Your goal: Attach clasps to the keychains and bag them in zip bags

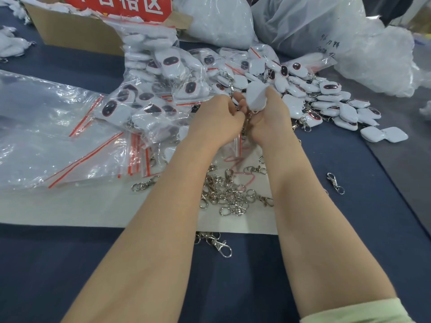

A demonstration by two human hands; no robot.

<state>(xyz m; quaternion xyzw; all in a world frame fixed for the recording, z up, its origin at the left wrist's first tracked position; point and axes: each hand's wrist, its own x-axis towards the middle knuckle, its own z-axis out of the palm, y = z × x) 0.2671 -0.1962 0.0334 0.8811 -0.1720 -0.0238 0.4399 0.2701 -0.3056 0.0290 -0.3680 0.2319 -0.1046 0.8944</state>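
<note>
The heap of loose clasps (224, 192) on the white sheet (93, 206) serves as the marker. Both hands meet just beyond this heap, raised above a zip bag (236, 145) with a red seal.

The right hand (268, 117) grips a white keychain (256, 95). Its fingers are wrapped round the body, so the top pokes up above the fist. A metal chain (247, 123) hangs from the keychain's lower end, down the gap between the two palms.

The left hand (217, 120) presses in beside it. Its fingers are curled tight and pinch the chain next to the keychain's bottom edge. The fingertips are hidden, so I cannot tell whether a clasp is also in that pinch.

Beyond the heap and to the right lie loose keychains (326, 99), some white side up and some showing a dark oval. Beyond the heap to the left is a mound of bagged keychains (144, 101). Farther left lie flat empty zip bags (46, 136).

One single clasp (335, 183) lies well right of the heap on the dark blue table (70, 264). Another clasp (219, 243) sits just nearer than the heap, off the sheet's edge. Far beyond the heap stand a cardboard box (77, 36) and large plastic sacks (221, 19).
</note>
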